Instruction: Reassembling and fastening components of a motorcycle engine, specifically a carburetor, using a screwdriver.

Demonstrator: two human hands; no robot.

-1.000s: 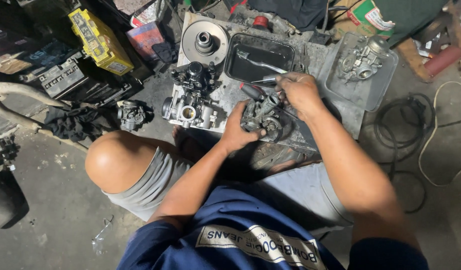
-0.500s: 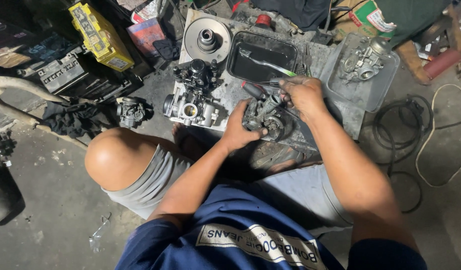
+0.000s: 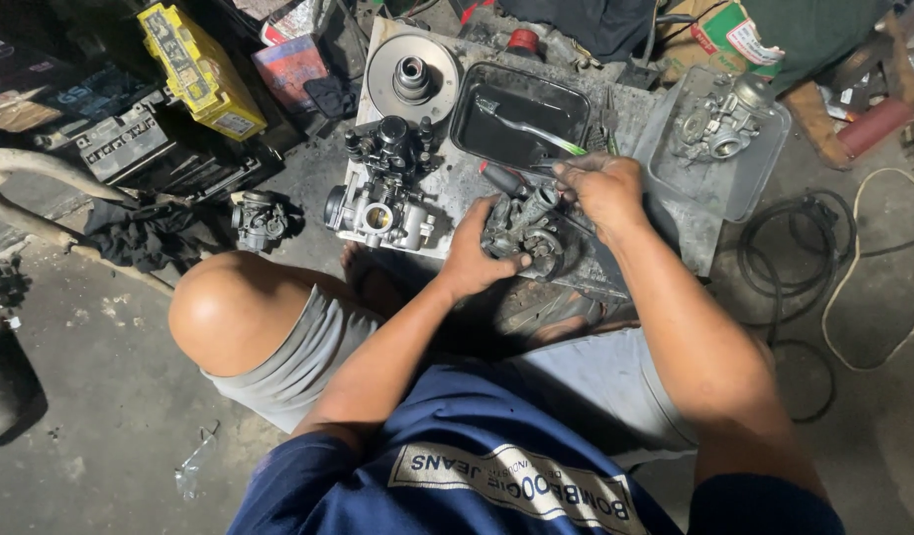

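Observation:
I sit on the floor over a grey metal work plate. My left hand grips a small dark carburetor from below and the left. My right hand is closed on a thin tool, its tip down on the carburetor's top; a red-and-black handle sticks out toward the upper left. Which tool that handle belongs to I cannot tell.
A second carburetor body and a black part lie left of my hands. Behind are a round pulley disc, a black tray with a green-handled brush, and a clear tray holding another carburetor. Yellow box, black cables at right.
The carburetor and both hands stay in nearly the same place on the plate. My right hand has shifted slightly on top of it; the view has drifted a little.

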